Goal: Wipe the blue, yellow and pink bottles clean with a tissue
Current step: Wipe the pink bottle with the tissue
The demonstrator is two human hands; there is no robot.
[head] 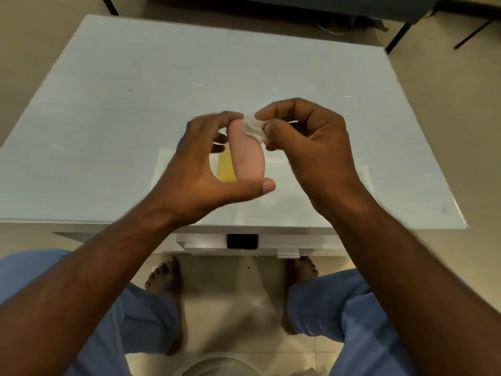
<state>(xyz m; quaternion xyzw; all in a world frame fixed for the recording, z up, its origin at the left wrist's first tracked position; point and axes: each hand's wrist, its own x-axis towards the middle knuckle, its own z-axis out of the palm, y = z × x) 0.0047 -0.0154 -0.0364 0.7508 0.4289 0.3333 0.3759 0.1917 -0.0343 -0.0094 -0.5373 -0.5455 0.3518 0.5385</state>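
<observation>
I see the pink bottle held up above the table, its long rounded body pointing away from me, smooth and pale, its near end toward the bottom of the view. A crumpled white tissue is pressed against its far end, bunched into a small wad. The yellow bottle shows only as a strip just left of the pink 1, mostly hidden. I cannot make out the blue bottle.
</observation>
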